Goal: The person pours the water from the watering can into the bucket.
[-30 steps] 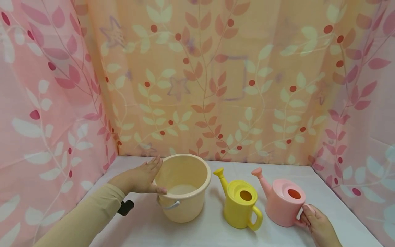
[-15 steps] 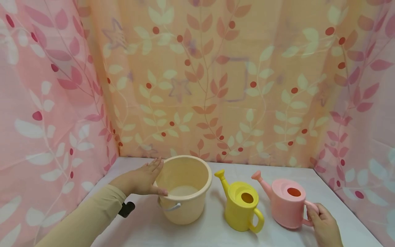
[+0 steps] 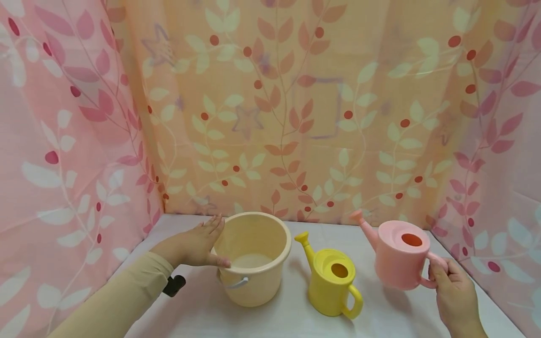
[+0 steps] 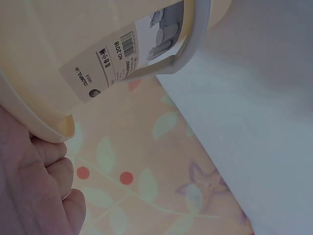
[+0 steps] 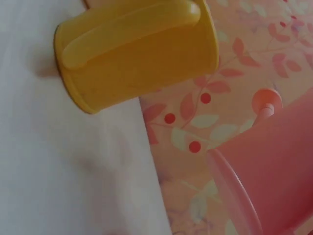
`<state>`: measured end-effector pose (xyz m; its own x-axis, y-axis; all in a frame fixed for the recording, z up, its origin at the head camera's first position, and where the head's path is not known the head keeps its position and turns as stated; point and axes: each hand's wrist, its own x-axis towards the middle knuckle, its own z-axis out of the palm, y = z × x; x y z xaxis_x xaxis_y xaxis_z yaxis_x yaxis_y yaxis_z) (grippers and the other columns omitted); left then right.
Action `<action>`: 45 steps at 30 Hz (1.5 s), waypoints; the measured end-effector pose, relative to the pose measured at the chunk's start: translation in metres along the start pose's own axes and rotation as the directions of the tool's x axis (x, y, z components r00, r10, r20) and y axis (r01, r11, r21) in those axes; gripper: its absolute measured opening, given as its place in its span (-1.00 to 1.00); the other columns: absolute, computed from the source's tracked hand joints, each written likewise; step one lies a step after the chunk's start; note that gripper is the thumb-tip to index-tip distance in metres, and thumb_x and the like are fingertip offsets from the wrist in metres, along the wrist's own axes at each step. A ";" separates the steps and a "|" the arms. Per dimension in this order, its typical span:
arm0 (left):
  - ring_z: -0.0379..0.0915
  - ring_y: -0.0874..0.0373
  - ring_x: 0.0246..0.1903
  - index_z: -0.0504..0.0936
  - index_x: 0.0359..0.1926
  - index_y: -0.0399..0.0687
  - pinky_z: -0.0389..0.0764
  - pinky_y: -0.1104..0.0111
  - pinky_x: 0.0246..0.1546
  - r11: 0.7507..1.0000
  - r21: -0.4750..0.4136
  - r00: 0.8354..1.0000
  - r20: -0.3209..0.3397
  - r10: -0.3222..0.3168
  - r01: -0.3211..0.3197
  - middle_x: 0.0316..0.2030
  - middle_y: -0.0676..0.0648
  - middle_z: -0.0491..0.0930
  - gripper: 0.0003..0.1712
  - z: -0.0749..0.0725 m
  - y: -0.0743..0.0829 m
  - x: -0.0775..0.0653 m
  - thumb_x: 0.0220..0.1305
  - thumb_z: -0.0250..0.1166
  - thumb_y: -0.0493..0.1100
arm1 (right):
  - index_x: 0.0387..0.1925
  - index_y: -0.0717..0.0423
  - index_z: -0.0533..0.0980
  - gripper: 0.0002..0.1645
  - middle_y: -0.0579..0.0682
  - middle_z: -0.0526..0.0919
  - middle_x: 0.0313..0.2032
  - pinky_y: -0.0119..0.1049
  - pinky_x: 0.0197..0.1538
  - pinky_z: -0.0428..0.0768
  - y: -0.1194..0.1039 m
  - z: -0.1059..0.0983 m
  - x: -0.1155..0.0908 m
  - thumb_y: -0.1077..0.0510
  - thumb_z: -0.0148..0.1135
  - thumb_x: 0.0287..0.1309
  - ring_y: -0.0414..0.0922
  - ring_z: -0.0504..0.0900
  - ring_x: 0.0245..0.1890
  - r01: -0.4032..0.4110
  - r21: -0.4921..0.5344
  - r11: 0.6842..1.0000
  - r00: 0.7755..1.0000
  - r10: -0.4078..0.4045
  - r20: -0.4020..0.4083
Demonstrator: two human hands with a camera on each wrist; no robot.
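A cream bucket [image 3: 258, 291] stands upright at the middle left of the table. My left hand [image 3: 190, 245] rests on its left rim, fingers straight and thumb on the near edge. In the left wrist view the bucket's printed label [image 4: 110, 63] and pale bail handle [image 4: 198, 44] show. At the right, my right hand [image 3: 458, 295] grips the handle of a pink watering can [image 3: 399, 263], held upright above the table, spout to the left. Between bucket and pink can stands a yellow watering can [image 3: 327, 293], handle toward the right. It appears also in the right wrist view.
A white cloth-covered table [image 3: 291, 324] lies under everything. Leaf-patterned curtains close off the back [image 3: 274, 117], left [image 3: 84, 164] and right [image 3: 507, 155]. A small black device [image 3: 174, 285] sits at the left wrist.
The right hand has firmed its hold on the pink watering can's handle and lifted the can off the table, slightly rightward. The left hand, bucket and yellow can stay in place.
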<state>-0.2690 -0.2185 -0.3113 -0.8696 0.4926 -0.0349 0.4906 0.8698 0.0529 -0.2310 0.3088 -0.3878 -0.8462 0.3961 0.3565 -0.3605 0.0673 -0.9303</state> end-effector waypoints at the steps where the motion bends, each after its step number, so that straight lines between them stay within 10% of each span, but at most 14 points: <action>1: -0.22 -0.20 0.35 -0.06 0.34 -0.45 -0.03 -0.04 0.28 1.000 -0.003 1.000 0.000 0.000 0.000 0.36 -0.36 -0.12 0.37 0.000 0.000 0.000 -0.12 -0.02 0.61 | -0.42 0.21 0.42 -0.78 -0.06 0.32 -0.52 -0.56 -0.44 0.56 -0.006 0.002 0.001 0.11 0.06 0.23 -0.21 0.31 -0.45 0.023 0.021 1.000 1.000 -0.023 0.003; 12: -0.22 -0.20 0.35 -0.06 0.34 -0.45 -0.03 -0.05 0.27 1.000 -0.006 1.000 0.007 -0.012 0.012 0.36 -0.37 -0.12 0.31 -0.003 0.003 -0.001 -0.05 0.07 0.53 | -0.38 0.19 0.49 -0.85 -0.03 0.31 -0.55 -0.42 -0.51 0.59 -0.064 0.030 0.011 0.16 0.12 0.19 -0.19 0.31 -0.49 0.104 0.040 0.994 0.993 -0.106 0.060; 22: -0.20 -0.20 0.35 -0.05 0.33 -0.47 -0.02 -0.05 0.27 1.000 0.000 1.000 0.000 -0.006 0.006 0.35 -0.38 -0.10 0.36 -0.002 0.002 -0.002 -0.11 -0.03 0.61 | -0.42 0.26 0.44 -0.85 -0.01 0.31 -0.55 -0.40 -0.52 0.59 -0.107 0.055 0.019 0.24 0.06 0.23 -0.17 0.32 -0.53 0.292 0.003 0.956 0.934 -0.286 0.214; 45: -0.21 -0.19 0.35 -0.06 0.34 -0.45 -0.01 -0.05 0.27 1.000 0.008 1.000 0.003 0.002 -0.002 0.36 -0.37 -0.12 0.37 -0.001 0.001 -0.001 -0.12 -0.04 0.62 | -0.43 0.18 0.39 -0.79 -0.13 0.41 -0.49 -0.41 -0.39 0.52 -0.130 0.109 0.023 0.12 0.07 0.25 -0.18 0.41 -0.36 0.377 -0.228 0.898 0.869 -0.257 0.422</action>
<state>-0.2682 -0.2183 -0.3105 -0.8683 0.4947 -0.0374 0.4931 0.8688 0.0445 -0.2467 0.2095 -0.2496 -0.8084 -0.0590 0.5857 -0.5527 0.4185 -0.7207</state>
